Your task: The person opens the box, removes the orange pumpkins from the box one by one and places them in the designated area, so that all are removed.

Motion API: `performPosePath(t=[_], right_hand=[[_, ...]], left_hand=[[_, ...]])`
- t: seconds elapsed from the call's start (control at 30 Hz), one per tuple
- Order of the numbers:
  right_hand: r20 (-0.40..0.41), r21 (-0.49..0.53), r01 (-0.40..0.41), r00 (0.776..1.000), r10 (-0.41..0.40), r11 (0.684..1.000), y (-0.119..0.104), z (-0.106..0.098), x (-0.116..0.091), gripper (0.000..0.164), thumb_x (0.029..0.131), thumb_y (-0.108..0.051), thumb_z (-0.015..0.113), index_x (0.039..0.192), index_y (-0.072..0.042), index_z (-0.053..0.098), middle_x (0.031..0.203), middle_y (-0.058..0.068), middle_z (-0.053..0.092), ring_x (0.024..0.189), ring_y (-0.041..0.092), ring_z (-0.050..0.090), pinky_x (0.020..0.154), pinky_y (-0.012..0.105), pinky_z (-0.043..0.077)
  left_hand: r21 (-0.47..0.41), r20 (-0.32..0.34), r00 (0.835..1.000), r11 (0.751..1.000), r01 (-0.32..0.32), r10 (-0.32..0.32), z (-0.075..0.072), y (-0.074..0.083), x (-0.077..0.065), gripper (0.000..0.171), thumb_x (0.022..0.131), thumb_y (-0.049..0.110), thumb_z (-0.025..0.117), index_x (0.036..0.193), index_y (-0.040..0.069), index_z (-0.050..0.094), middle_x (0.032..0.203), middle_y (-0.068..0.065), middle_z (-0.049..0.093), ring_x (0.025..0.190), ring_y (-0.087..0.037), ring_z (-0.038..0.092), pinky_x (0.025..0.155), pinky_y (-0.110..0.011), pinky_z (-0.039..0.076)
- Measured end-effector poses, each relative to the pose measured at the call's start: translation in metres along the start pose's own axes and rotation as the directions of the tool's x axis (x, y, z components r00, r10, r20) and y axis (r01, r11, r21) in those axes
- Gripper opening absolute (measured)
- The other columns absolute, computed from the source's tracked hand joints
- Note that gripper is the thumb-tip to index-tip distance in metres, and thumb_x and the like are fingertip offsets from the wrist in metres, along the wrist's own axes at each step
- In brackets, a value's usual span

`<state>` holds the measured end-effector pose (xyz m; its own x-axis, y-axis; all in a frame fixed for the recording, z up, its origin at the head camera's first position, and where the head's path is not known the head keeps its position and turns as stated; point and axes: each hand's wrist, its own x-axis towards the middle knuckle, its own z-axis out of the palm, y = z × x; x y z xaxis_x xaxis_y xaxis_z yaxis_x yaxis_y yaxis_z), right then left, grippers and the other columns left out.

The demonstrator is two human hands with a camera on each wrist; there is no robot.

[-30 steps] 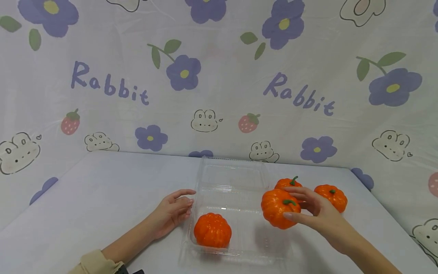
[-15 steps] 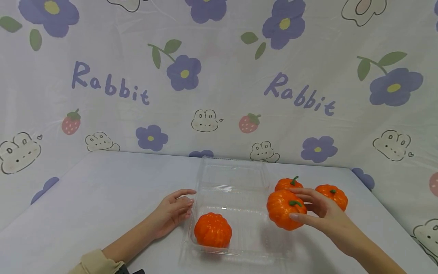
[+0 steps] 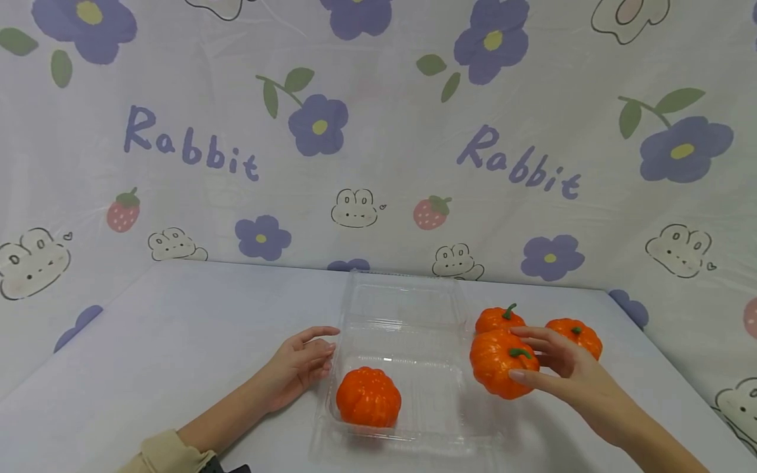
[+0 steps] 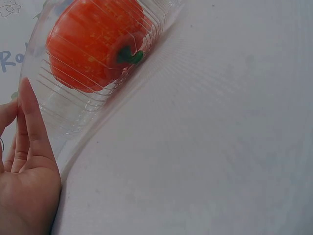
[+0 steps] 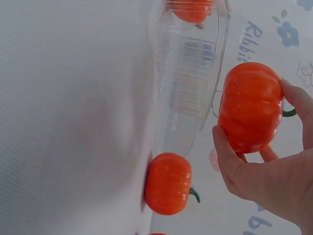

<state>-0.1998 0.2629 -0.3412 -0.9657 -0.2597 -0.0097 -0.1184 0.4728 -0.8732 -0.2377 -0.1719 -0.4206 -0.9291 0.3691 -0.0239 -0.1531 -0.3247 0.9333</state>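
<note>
My right hand (image 3: 582,381) grips an orange toy pumpkin (image 3: 497,368) with a green stem, thumb and fingers on its sides. It hangs above the right edge of a clear plastic clamshell box (image 3: 428,407), and the right wrist view shows this pumpkin (image 5: 250,107) off the table. Another pumpkin (image 3: 368,397) sits inside the box's front left, its stem (image 4: 128,55) turned low in the left wrist view. My left hand (image 3: 298,368) is by the box's left side, fingers extended, fingertips at the rim; it holds no pumpkin.
Behind the held pumpkin stands a pumpkin (image 3: 495,318) on the white table (image 3: 195,328), partly hidden. Farther right, another pumpkin (image 3: 576,337) is partly covered by my right hand. The box's lid (image 3: 402,302) lies opened toward the patterned backdrop (image 3: 378,131).
My right hand has moved a little to the right, carrying the pumpkin from over the box toward its right edge. The left hand and the other pumpkins stay put.
</note>
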Motion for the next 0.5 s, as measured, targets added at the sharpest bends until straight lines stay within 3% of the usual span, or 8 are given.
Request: performPosePath(t=[0.17,0.5], right_hand=[[-0.009,-0.012,0.011,1.000,-0.011,1.000,0.005,-0.003,0.000,0.060,0.102,-0.024,0.072,0.155,-0.010,0.047,0.155,0.021,0.049,0.131,0.029,0.055,0.091,0.022,0.056],[-0.028,-0.019,-0.002,1.000,0.002,1.000,0.013,-0.009,0.004,0.064,0.101,-0.024,0.072,0.156,-0.007,0.045,0.153,0.021,0.052,0.115,0.007,0.061,0.090,0.021,0.057]], left_hand=[[-0.002,0.001,1.000,1.000,-0.001,0.001,0.000,0.000,0.000,0.030,0.108,0.008,0.057,0.137,0.007,0.052,0.091,0.003,0.063,0.077,-0.006,0.061,0.078,-0.016,0.059],[-0.003,-0.001,1.000,1.000,-0.002,0.002,0.000,-0.001,0.000,0.029,0.108,0.008,0.057,0.137,0.007,0.053,0.092,0.003,0.064,0.077,-0.006,0.061,0.078,-0.016,0.059]])
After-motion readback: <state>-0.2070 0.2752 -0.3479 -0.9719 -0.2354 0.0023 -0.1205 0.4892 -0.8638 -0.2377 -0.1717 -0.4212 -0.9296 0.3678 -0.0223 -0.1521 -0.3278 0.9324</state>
